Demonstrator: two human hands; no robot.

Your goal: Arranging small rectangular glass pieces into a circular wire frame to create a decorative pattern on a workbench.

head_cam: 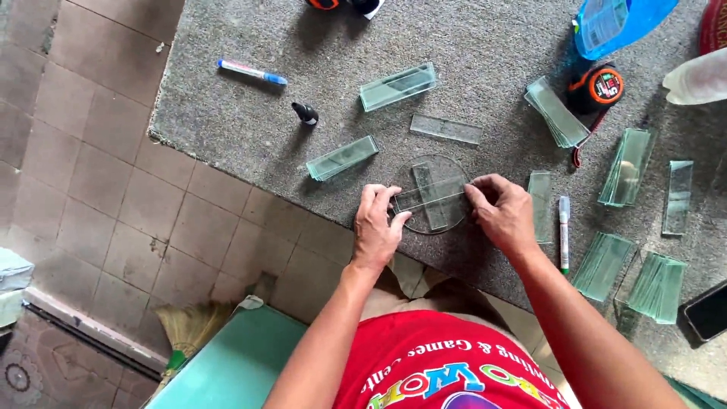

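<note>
- Grey carpet [469,45] covers the worktop; its edge runs diagonally above tan floor tiles [98,204].
- Green board [235,363] leans low in the view, with a broom [189,326] beside it.
- Blue bottle [613,23] lies at the top right, just above an orange and black tape measure [598,87].
- Glass disc [432,193] lies flat on the carpet near the edge, between both hands.
- Two glass strips [432,197] lie crossed on the disc, one upright and one across.
- Left hand [379,227] pinches the left end of the cross strip, fingers closed on the glass at the disc rim.
- Right hand [500,208] pinches the right end of the same strip, fingertips pressed on it.
- Glass stacks [628,167] lie scattered to the right; three more stacks or strips lie above the disc [397,85].
- White marker [564,231] lies just right of the right hand.
- Blue pen [252,72] lies at the upper left, well apart.
- Black cap [305,113] lies below the pen.
</note>
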